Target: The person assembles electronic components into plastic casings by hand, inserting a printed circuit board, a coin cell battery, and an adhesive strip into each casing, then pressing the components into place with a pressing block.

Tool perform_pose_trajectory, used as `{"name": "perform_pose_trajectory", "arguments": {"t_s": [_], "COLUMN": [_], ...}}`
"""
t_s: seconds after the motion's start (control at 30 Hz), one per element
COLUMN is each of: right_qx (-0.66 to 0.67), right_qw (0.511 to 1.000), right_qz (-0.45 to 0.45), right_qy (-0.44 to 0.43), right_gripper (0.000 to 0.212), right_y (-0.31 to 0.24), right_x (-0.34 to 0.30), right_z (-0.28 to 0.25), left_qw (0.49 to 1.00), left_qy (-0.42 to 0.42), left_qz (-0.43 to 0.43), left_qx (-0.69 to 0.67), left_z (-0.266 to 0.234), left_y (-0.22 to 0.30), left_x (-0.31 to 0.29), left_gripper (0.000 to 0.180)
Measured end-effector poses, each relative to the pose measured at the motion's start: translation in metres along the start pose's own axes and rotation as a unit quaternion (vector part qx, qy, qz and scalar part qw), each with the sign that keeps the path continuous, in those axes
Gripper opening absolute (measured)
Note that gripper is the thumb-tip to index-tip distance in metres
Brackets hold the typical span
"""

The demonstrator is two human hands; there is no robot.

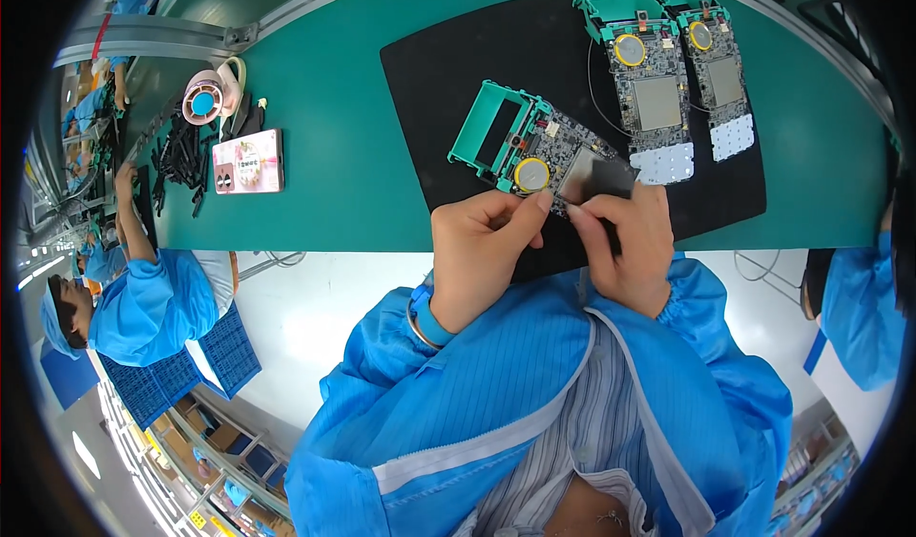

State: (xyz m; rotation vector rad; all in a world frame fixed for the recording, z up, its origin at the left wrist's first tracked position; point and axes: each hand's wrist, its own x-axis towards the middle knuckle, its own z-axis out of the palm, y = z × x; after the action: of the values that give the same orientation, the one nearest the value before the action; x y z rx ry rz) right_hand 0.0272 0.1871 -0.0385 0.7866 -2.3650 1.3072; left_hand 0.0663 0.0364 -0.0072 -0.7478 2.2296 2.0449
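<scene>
A circuit board point(563, 128) with a green plastic frame point(482, 136) at its far left end lies tilted over the black mat. It carries a yellow-rimmed coin cell point(531, 175) and a silver shield plate point(577, 174). My left hand point(482, 251) is closed on the board's near edge beside the coin cell, thumb on top. A dark thin sheet point(613, 180) covers part of the plate and the board's right end. Closed at the sheet's near edge, my right hand point(632, 251) has thumb and forefinger pinched together; the fingers partly hide the contact.
Two similar boards point(656, 103) point(725, 84) with green frames lie at the mat's far right. On the green table point(334, 155) at left are a phone point(250, 163), a small fan point(202, 103) and a pile of black parts point(181, 160). A co-worker point(153, 308) sits left.
</scene>
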Motion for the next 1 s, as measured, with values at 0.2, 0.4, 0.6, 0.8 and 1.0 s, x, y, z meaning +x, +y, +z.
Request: {"name": "perform_pose_trajectory", "arguments": {"t_s": [0.2, 0.4, 0.6, 0.8, 1.0], "right_qx": [0.028, 0.058, 0.101, 0.000, -0.066], "right_qw": [1.000, 0.998, 0.994, 0.990, 0.938], "right_qz": [0.007, 0.011, 0.037, -0.109, -0.275], "right_qy": [0.002, 0.025, -0.024, -0.089, -0.199], "right_gripper": [0.032, 0.033, 0.032, 0.039, 0.027], "right_y": [-0.008, -0.008, -0.005, 0.028, 0.039], "right_x": [-0.008, -0.010, -0.006, 0.031, 0.055], "right_z": [0.007, 0.008, -0.003, -0.039, -0.043], "left_qw": [1.000, 1.000, 0.997, 0.993, 0.988], "left_qy": [0.020, 0.024, 0.004, -0.049, -0.053], "left_qz": [0.014, 0.004, 0.066, 0.094, 0.120], "left_qx": [-0.009, -0.005, 0.030, 0.053, 0.076], "left_z": [0.004, 0.005, -0.006, -0.033, -0.030], "left_y": [-0.002, -0.001, -0.003, -0.003, -0.010], "left_x": [0.000, 0.000, 0.008, 0.032, 0.033], "left_gripper": [0.024, 0.024, 0.026, 0.025, 0.024]}}
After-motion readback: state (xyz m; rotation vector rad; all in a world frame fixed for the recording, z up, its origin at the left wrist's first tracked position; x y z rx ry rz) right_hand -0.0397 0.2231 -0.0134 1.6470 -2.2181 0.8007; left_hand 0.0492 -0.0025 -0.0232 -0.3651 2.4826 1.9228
